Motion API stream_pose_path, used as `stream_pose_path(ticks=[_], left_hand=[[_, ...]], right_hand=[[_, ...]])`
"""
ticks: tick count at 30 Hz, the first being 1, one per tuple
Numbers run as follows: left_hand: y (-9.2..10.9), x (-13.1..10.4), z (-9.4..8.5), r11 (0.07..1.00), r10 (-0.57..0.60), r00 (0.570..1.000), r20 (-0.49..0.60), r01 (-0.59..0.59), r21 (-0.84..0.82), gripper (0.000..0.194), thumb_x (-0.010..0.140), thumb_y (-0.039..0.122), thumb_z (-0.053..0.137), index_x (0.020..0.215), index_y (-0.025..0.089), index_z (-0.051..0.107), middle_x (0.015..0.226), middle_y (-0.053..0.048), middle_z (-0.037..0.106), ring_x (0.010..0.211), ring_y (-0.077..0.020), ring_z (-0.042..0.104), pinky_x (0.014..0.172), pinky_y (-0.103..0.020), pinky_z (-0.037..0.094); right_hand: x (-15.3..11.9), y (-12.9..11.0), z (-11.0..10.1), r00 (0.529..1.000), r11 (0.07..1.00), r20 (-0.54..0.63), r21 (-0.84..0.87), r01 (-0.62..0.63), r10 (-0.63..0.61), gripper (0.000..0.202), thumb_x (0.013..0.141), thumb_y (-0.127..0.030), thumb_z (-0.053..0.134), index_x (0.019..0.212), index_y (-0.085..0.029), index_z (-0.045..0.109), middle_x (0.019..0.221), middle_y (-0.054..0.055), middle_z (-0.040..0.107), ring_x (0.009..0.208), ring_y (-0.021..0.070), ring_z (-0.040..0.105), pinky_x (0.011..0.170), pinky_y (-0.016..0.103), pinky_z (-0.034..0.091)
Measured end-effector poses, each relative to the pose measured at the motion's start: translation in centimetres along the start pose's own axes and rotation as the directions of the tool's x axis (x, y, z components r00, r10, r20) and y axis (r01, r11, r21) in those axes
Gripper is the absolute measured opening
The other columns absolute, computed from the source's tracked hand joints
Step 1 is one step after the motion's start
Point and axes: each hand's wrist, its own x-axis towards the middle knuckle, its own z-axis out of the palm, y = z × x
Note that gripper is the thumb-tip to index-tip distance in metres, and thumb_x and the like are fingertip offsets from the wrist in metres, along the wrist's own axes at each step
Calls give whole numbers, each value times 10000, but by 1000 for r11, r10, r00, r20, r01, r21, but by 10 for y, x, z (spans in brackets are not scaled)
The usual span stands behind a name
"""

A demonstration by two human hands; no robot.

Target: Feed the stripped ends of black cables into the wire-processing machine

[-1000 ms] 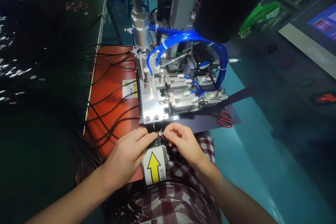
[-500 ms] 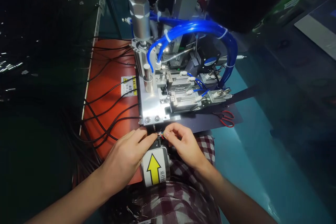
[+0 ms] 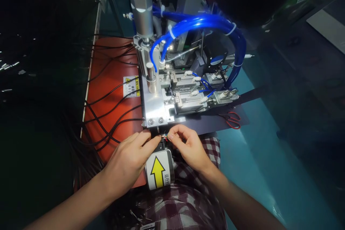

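Thin coloured wires (image 3: 165, 136) with a small metallic end show between my fingertips, just in front of the machine's silver plate (image 3: 155, 109). My left hand (image 3: 132, 154) is closed on the left end of this small piece, its thumb and index finger pinched at the tip. On the right side, my right hand (image 3: 188, 146) pinches the wires between thumb and index finger. Below them sits a white block with a yellow arrow (image 3: 158, 170). The exact shape of the small piece is too fine to tell.
Behind my hands stands a machine with metal cylinders (image 3: 188, 102) and thick blue hoses (image 3: 202, 25). Red-handled scissors (image 3: 233, 120) lie on the dark plate at the right. Black cables (image 3: 107, 131) cross the orange surface (image 3: 99, 64) at the left.
The view has shifted slightly, so the machine sits a little higher and more to the left. Both hands keep nearly the same pinch on the wired piece.
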Motion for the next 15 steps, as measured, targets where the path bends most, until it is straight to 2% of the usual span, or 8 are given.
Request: stream_pose_path(ticks=[7, 12, 15], left_hand=[[2, 1, -2, 999, 25, 1000, 4, -25, 48, 283, 930, 120, 352, 1068, 120, 598, 800, -64, 596, 657, -160, 528, 580, -272, 456], [3, 5, -3, 988, 79, 997, 15, -81, 135, 281, 931, 117, 348, 1049, 88, 602, 773, -70, 594, 606, -165, 488, 542, -287, 422], [4, 7, -4, 973, 120, 993, 20, -121, 196, 274, 918, 100, 363, 1045, 74, 604, 740, -65, 589, 588, -174, 477, 533, -302, 405]], right_hand=[[0, 0, 0, 1000, 1000, -9, -9, 17, -18, 150, 841, -269, 543, 719, -183, 552, 647, -23, 514, 577, 119, 440, 556, 251, 361], [-1, -3, 4, 994, 991, 5, 83, -109, 109, 183, 810, -314, 564, 691, -179, 530, 565, -50, 435, 501, 100, 370, 470, 234, 297], [-1, -3, 6, 987, 985, -22, 68, -156, 158, 179, 808, -310, 554, 687, -182, 528, 553, -52, 444, 491, 101, 391, 465, 231, 307]])
